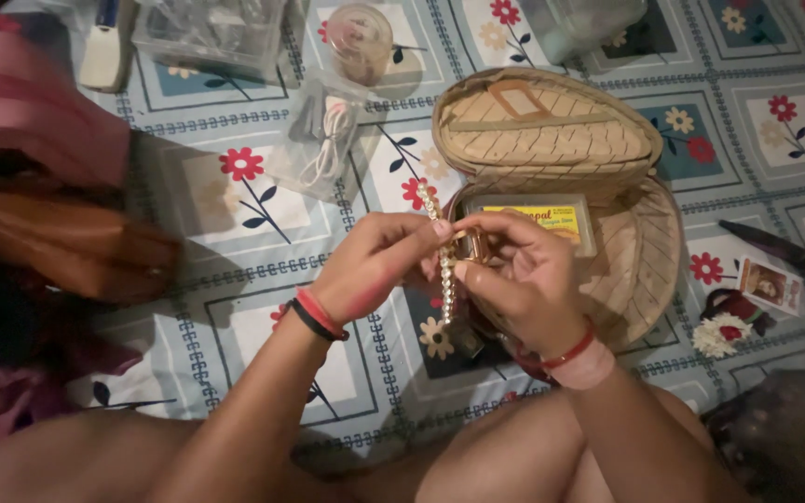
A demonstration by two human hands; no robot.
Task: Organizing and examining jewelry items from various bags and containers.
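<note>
My left hand [376, 261] and my right hand [512, 276] meet over the floor mat, both pinching a slim strand of pale beads [443, 265] that hangs upright between them. A small golden clasp piece [473, 244] sits by my right fingertips. Just behind the hands lies an open round woven case [552, 130], its lid tipped back. Inside the case rests a flat clear box with a yellow label [538, 220]. Red and black bands circle my left wrist, red thread my right.
A floral-patterned mat [235, 186] covers the floor. A clear bag with a white cable [320, 140], a round lidded jar [358, 39] and a clear plastic box [211, 33] lie beyond. Brown and pink bags [58, 233] sit left; a small photo [768, 284] and flower ornament [721, 333] right.
</note>
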